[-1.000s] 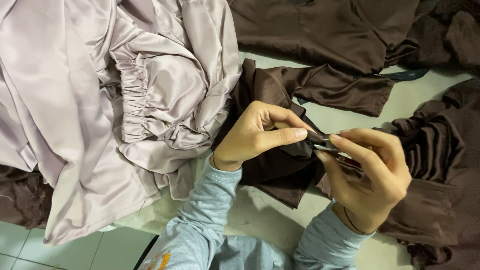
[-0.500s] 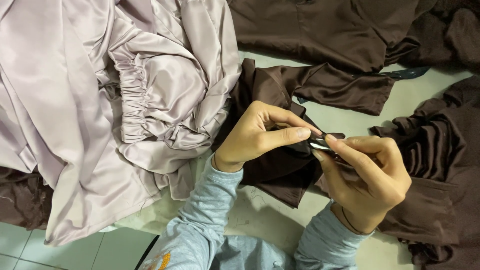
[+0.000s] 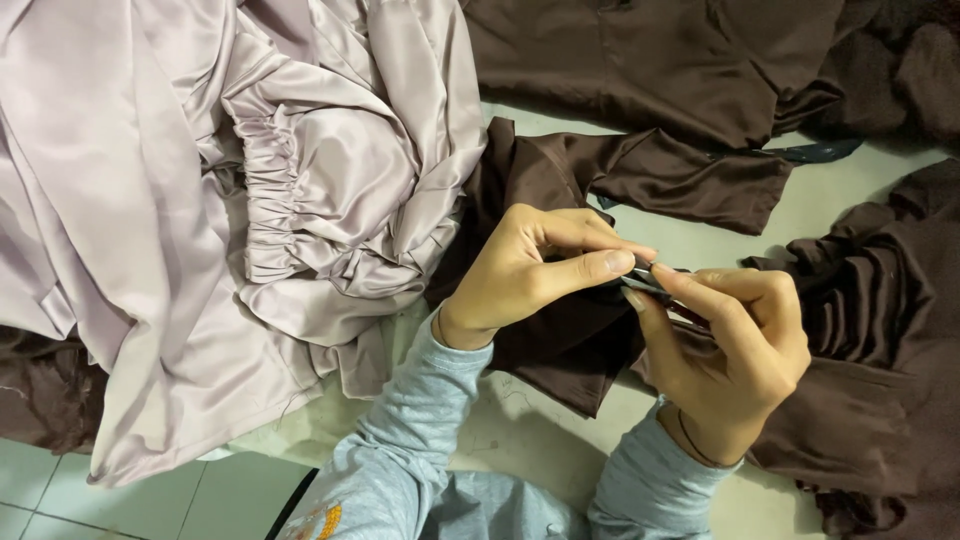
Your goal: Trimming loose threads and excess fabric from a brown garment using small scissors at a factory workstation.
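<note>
Change since earlier frame: the left hand (image 3: 520,275) and right hand (image 3: 735,350) are kept together at the same spot over the brown cloth; the small dark tool (image 3: 655,285) is seen a little less than a second ago, more of it being covered by the fingers; the fabrics around are unmoved
Left hand: curled nearly closed, thumb and forefinger pinched on a fold of the dark brown fabric piece (image 3: 570,340) right at the tool's tip
Right hand: closed round the small dark tool, held between thumb and fingers; a thin dark band is worn at the wrist
Tool: slim, dark with a metallic glint, lying between both hands' fingertips; its exact kind cannot be told, as most of it is hidden
Held fabric: spread under both hands in the middle of the view, resting on the pale surface (image 3: 850,200)
Surroundings: a large shiny lilac garment (image 3: 200,220) with a gathered, elasticated band is heaped at the left, overlapping the brown piece's left edge; more brown garments (image 3: 680,70) are laid across the top and down the right side (image 3: 880,400)
Sleeves: light blue (image 3: 420,440), with a small orange-yellow print seen low at the bottom edge
Floor: pale tiles (image 3: 40,490) are seen at the lower left
</note>
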